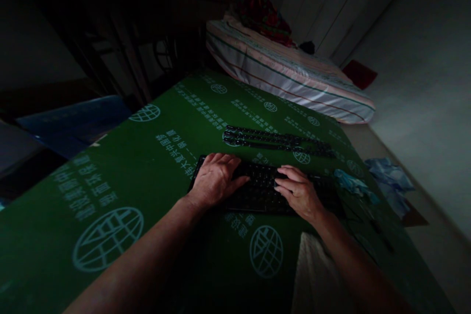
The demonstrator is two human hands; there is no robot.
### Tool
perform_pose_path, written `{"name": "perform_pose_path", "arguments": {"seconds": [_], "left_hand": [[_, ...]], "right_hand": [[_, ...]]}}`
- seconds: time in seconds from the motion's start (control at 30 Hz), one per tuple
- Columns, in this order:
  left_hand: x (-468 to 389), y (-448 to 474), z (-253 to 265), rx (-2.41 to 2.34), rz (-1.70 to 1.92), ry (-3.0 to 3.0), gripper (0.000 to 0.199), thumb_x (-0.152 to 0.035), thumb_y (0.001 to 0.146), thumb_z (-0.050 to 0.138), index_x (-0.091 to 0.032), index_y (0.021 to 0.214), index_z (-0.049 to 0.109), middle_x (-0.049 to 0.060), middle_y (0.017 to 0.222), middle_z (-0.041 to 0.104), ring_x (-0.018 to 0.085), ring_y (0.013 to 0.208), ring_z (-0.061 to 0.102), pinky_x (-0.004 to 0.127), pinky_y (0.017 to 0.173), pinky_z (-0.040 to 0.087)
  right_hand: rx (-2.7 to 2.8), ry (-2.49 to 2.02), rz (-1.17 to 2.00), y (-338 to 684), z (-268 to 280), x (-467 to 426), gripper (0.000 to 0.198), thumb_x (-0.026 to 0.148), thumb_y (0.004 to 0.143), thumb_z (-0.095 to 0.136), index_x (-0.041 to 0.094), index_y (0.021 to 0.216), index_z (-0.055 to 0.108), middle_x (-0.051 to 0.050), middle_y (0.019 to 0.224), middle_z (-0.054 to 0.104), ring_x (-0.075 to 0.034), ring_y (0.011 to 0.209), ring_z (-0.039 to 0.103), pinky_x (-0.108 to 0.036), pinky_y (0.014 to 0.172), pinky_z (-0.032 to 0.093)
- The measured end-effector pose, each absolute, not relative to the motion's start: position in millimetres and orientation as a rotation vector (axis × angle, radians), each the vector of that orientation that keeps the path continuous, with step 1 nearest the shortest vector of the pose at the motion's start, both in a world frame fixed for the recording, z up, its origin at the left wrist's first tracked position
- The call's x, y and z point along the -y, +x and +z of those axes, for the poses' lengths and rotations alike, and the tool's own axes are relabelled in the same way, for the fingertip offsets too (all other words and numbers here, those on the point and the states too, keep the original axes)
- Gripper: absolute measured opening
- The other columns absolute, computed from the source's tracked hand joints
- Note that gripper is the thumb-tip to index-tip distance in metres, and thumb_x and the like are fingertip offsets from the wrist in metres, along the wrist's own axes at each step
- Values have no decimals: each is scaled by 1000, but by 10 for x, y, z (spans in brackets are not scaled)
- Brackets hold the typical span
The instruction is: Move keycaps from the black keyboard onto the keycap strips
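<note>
A black keyboard [257,196] lies on the green board in front of me, with part of its key area bare or dark. My left hand [217,176] rests over its left end, fingers curled at the far edge and thumb laid across the keys. Over the right-middle part, my right hand [300,191] pinches a small dark keycap [277,184] between thumb and fingers, close to the keyboard's surface. Beyond the keyboard, several loose black keycaps [257,138] lie in rows. Dim light hides which key positions are filled.
The green printed board [158,206] is the work surface. To the right lie a crumpled light-blue cloth or wrapper [355,185] and thin dark tools or cable [379,233]. A pale cloth [316,274] sits at the near edge. Behind stands a bed with a striped mattress [287,73].
</note>
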State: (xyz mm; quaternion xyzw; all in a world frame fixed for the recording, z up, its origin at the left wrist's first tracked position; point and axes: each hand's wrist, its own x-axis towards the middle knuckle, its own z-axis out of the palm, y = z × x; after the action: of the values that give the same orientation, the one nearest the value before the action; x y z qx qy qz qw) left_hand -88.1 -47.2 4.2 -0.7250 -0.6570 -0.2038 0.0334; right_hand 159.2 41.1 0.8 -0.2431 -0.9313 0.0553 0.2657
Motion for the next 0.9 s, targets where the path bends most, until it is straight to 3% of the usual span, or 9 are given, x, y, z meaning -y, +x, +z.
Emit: {"name": "perform_pose_path", "arguments": {"seconds": [0.57, 0.9], "left_hand": [[468, -876, 70, 2047, -629, -2237, 46, -56, 86, 46, -19, 110, 56, 7, 109, 64, 25, 101, 56, 39, 92, 36], [472, -873, 69, 2049, -615, -2227, 45, -57, 86, 43, -21, 111, 56, 6, 109, 64, 23, 100, 56, 39, 92, 36]], "right_hand": [[2566, -702, 93, 1569, 44, -409, 12, 18, 80, 62, 20, 85, 73, -11, 109, 65, -25, 110, 56, -43, 90, 53], [2590, -729, -159, 1560, 4, -164, 24, 23, 87, 53, 14, 106, 65, -14, 119, 62, -26, 119, 51, -43, 98, 47]]}}
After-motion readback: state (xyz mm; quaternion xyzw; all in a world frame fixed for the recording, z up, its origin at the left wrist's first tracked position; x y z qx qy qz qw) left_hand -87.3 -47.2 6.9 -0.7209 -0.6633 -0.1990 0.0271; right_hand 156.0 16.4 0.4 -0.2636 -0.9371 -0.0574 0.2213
